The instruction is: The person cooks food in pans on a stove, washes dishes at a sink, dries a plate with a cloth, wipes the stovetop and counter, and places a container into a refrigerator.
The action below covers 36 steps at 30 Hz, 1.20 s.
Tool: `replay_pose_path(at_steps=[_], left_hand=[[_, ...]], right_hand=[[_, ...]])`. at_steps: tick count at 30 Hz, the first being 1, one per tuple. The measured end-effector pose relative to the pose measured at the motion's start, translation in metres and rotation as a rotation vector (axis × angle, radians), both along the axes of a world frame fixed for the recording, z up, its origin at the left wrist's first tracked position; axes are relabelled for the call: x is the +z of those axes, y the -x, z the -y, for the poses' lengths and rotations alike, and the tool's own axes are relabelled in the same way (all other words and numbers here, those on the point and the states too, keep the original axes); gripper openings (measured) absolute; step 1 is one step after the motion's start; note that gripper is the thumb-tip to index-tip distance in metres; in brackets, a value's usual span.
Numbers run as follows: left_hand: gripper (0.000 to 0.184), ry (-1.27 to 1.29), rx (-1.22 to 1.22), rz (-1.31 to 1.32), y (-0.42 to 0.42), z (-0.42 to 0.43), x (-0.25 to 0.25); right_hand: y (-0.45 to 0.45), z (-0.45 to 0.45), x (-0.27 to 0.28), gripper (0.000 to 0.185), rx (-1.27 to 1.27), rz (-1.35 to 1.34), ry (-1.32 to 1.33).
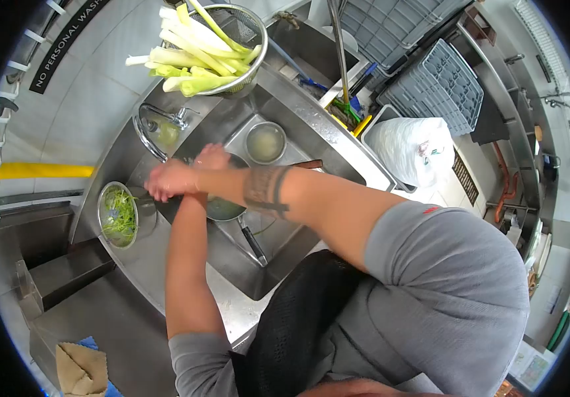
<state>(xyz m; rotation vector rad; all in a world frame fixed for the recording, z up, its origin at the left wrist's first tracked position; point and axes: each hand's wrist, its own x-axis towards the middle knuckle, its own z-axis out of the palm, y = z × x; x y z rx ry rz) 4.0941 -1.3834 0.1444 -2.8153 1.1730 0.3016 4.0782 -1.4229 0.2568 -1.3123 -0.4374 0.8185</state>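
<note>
My forearms cross over the steel sink, the right over the left. At the tap, my right hand is blurred, and its fingers are too smeared to read. Just beyond my right wrist, my left hand is partly hidden and also blurred. I cannot make out anything held in either. Below the hands, a pan with a black handle sits in the sink. A round metal bowl with cloudy liquid stands farther back in the basin.
A colander of leeks rests on the back ledge. A strainer with shredded greens is at the left. Right of the sink are a white plastic bag and grey racks. Cloths lie lower left.
</note>
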Motion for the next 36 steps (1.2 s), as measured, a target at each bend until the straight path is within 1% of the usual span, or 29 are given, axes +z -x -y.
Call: replay_pose_path(at_steps=[1,2,3,5,6,7,8,9,10,11,12,13,15,16,18,19,21,22,25,27,28,29,30,31,32,33,34,35,36], left_hand=[[0.035,0.031,0.259,-0.172,-0.007,0.004,0.041],[0.035,0.064,0.516,-0.347,-0.014,0.007,0.056],[0.035,0.066,0.509,-0.351,-0.026,-0.004,0.047],[0.042,0.442,0.881,-0.376,-0.049,-0.033,0.022],[0.042,0.432,0.874,-0.382,-0.046,-0.024,0.037],[0.046,0.987,1.257,-0.589,-0.042,-0.017,0.054],[0.050,1.572,1.609,-0.779,-0.036,-0.013,0.069],[0.050,1.562,1.612,-0.770,-0.027,-0.023,0.056],[0.048,1.993,1.375,-0.988,-0.013,-0.031,0.040],[0.047,2.399,1.052,-1.193,0.001,-0.038,0.028],[0.052,2.470,1.173,-1.161,0.010,-0.019,0.057],[0.052,2.465,1.185,-1.160,0.020,-0.005,0.054],[0.056,2.724,0.990,-1.230,0.042,0.009,0.033],[0.056,2.725,0.998,-1.221,0.058,0.033,0.046],[0.061,2.647,0.958,-0.853,0.086,0.087,0.091],[0.061,2.653,0.967,-0.836,0.087,0.092,0.097],[0.062,2.503,1.482,-0.748,0.082,0.095,0.101],[0.053,2.609,1.381,-1.025,0.074,0.080,0.070],[0.049,2.642,1.368,-1.170,0.039,0.044,0.045],[0.046,2.577,1.223,-1.035,0.017,0.041,0.018],[0.042,2.591,1.321,-0.978,0.014,0.053,0.033],[0.039,2.599,1.410,-0.927,0.007,0.063,0.048],[0.039,2.595,1.423,-0.889,0.004,0.057,0.043],[0.037,2.653,1.062,-0.958,0.000,0.055,0.027],[0.037,2.533,1.065,-0.929,-0.013,0.048,0.008],[0.037,2.416,1.065,-0.896,-0.025,0.041,-0.011],[0.038,2.119,1.359,-0.761,-0.042,0.016,-0.026],[0.043,2.045,1.386,-0.811,-0.055,0.005,-0.040],[0.039,2.669,1.322,-1.074,-0.085,-0.017,-0.073]], right_hand=[[0.015,0.004,0.004,0.037,0.063,0.406,0.033],[0.031,0.027,0.026,0.040,0.059,0.720,-0.005],[0.038,0.037,0.031,0.040,0.055,0.717,0.001],[0.043,0.049,0.034,0.042,-0.076,0.989,-0.345],[0.033,0.048,0.025,0.039,-0.148,1.031,-0.350],[0.017,0.049,0.015,0.039,-0.160,1.029,-0.352],[-0.001,0.049,0.004,0.036,-0.189,1.118,-0.113],[-0.014,0.044,-0.002,0.033,-0.214,1.194,0.126],[-0.022,0.032,-0.008,0.033,-0.219,1.187,0.117],[-0.026,0.015,-0.015,0.032,-0.414,0.951,0.259],[-0.031,0.001,-0.018,0.031,-0.595,0.700,0.397],[-0.042,-0.010,-0.020,0.031,-0.595,0.692,0.396],[-0.064,-0.021,-0.013,0.030,-0.629,0.454,0.335],[-0.066,-0.021,-0.014,0.030,-0.624,0.450,0.332],[-0.065,-0.015,-0.015,0.030,-0.621,0.459,0.429],[-0.065,-0.011,-0.022,0.030,-0.608,0.457,0.426],[-0.060,-0.002,-0.040,0.031,-0.611,0.561,0.464],[-0.057,0.004,-0.042,0.031,-0.597,0.495,0.460],[-0.057,0.007,-0.070,0.030,-0.607,0.493,0.570],[-0.064,0.012,-0.109,0.036,-0.403,0.433,0.354],[-0.063,0.018,-0.114,0.040,-0.315,0.453,0.292],[-0.063,0.040,-0.088,0.046,-0.280,0.594,0.330],[-0.055,0.059,-0.060,0.046,-0.269,0.589,0.305],[-0.040,0.084,-0.026,0.049,-0.212,0.718,0.457],[-0.031,0.102,-0.010,0.056,-0.165,0.840,0.625],[-0.030,0.115,-0.018,0.056,-0.191,0.823,0.645],[-0.027,0.133,-0.032,0.059,-0.096,0.741,0.468],[-0.025,0.157,-0.040,0.061,-0.023,0.659,0.298],[-0.021,0.184,-0.041,0.051,0.039,0.711,0.444]])
